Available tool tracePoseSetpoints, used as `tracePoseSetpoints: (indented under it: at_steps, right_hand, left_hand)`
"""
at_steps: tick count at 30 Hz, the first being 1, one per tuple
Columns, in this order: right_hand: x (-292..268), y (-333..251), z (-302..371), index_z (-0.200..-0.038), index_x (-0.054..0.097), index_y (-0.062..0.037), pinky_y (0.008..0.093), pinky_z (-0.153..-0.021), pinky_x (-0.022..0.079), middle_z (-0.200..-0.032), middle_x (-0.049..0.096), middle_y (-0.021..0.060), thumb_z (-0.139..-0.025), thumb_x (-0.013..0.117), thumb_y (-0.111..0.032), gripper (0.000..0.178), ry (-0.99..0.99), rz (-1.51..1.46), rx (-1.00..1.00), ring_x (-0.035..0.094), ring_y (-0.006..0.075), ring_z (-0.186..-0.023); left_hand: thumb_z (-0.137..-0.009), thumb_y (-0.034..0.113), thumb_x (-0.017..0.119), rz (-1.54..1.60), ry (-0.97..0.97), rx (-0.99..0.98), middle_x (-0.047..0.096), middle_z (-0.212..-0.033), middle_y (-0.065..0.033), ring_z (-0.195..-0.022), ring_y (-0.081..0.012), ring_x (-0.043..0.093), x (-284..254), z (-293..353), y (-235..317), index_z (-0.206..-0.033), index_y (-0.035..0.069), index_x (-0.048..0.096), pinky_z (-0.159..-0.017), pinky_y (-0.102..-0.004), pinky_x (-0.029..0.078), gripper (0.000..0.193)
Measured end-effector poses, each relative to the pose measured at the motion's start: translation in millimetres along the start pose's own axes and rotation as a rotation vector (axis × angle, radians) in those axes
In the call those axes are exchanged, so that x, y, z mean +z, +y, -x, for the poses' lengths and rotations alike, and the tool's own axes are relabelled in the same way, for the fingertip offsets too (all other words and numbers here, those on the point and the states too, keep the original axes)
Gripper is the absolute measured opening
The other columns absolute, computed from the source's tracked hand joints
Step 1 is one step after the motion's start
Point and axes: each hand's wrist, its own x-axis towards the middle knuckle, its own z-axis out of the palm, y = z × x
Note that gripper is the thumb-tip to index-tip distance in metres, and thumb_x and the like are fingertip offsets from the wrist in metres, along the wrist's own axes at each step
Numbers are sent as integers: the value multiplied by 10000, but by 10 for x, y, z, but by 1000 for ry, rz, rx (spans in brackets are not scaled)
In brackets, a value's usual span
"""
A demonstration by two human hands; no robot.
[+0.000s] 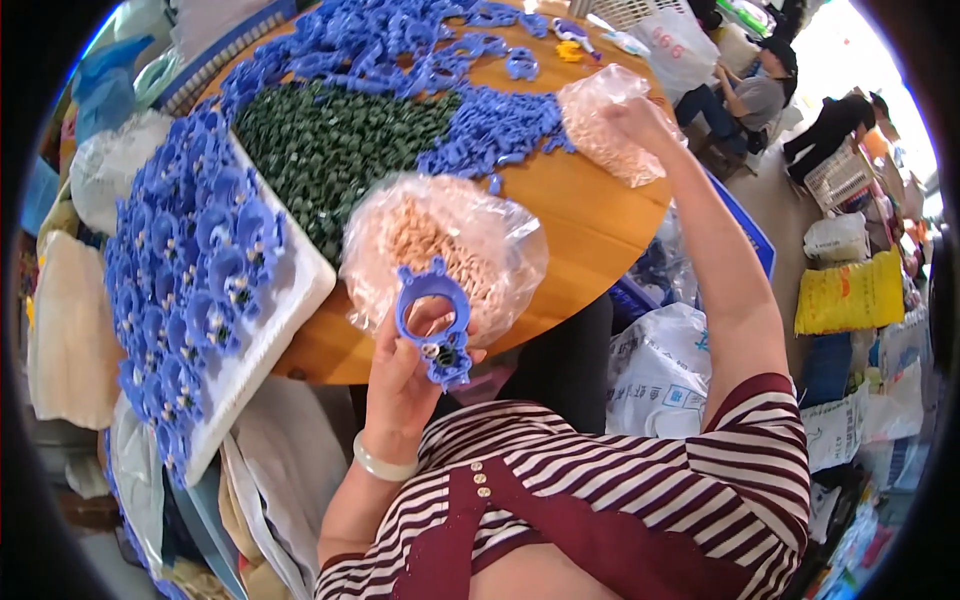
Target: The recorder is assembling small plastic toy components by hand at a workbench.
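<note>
My left hand (pixel 397 385) grips a blue plastic ring-shaped toy part (pixel 459 300) upright, with small green and white pieces set into its lower end. Behind it on the table lies an open clear bag (pixel 510 235) filled with small peach-coloured plastic pieces (pixel 425 235). At the table's right edge my right hand (pixel 635 122) reaches down into a second clear bag (pixel 630 165) of similar pale pieces. Its fingers are bunched together among them, and their tips are hidden. Between the bags are a heap of small blue pieces (pixel 500 125) and a pile of dark green pieces (pixel 320 140).
More blue ring parts (pixel 370 45) are heaped at the back of the round wooden table (pixel 590 225). A white foam board (pixel 300 275) at the left carries rows of blue parts (pixel 200 230). A yellow piece (pixel 570 50) lies far back. People sit and bend at the far right.
</note>
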Motion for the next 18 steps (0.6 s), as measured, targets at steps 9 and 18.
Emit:
tracePoseSetpoints:
  at_steps: [9, 18]
  right_hand:
    - [-5, -30, 118, -808, 651, -33, 388, -663, 471, -741, 653, 147, -773, 579, -210, 194, -117, -216, -131, 646, 268, -715]
    - [73, 251, 117, -814, 667, 3, 261, -588, 445, -678, 629, 9, -731, 650, -182, 204, -35, -432, 39, 555, 73, -614]
  left_hand:
    - [-852, 323, 616, 10, -21, 38, 512, -1184, -124, -1064, -345, 551, -42, 44, 16, -1318, 69, 358, -817, -463, 529, 590]
    - [-855, 309, 612, 25, -44, 23, 514, -1198, -132, -1048, -323, 565, -20, 35, 21, -1318, 48, 355, -813, -430, 533, 590]
